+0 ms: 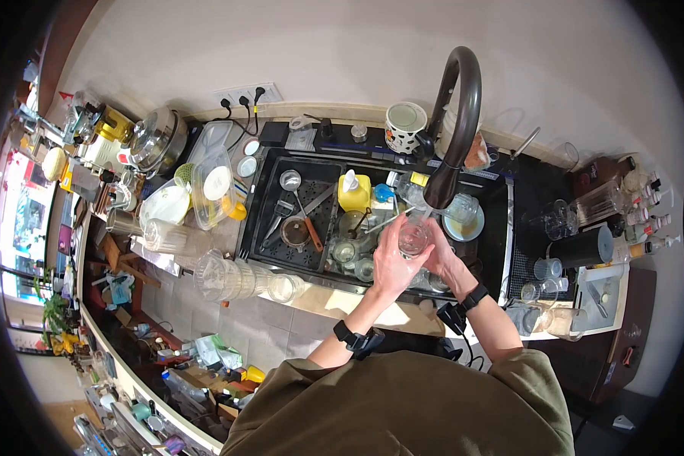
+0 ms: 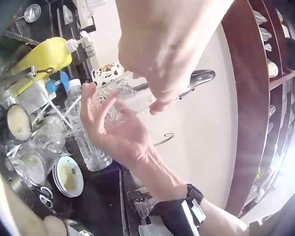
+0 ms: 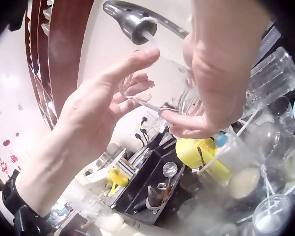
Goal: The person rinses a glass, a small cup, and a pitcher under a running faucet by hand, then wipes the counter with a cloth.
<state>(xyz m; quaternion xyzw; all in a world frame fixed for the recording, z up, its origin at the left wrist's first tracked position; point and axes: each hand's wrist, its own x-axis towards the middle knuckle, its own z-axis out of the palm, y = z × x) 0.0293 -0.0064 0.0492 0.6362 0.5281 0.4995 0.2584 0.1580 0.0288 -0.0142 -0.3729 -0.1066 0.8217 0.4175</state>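
Over the right part of the sink, both hands hold a clear drinking glass (image 1: 413,238) beneath the dark faucet (image 1: 463,91). A stream of water shows below the spout in the right wrist view. My left hand (image 1: 391,262) grips the glass from the left, thumb and fingers spread about it. My right hand (image 1: 442,257) curls its fingers round the other side, as the left wrist view shows. Parts of the glass (image 2: 110,101) are hidden behind the fingers. Below the hands, several glass vessels (image 1: 347,252) and a clear plastic bottle (image 2: 92,150) crowd the basin.
A yellow pump bottle (image 1: 354,194) stands left of the hands. Stacked plates (image 1: 465,224) lie at right in the sink. The left tray (image 1: 281,247) bears a ladle (image 1: 290,180) and a strainer (image 1: 295,232). Tall stacked glasses (image 1: 224,275) stand at the near left counter edge.
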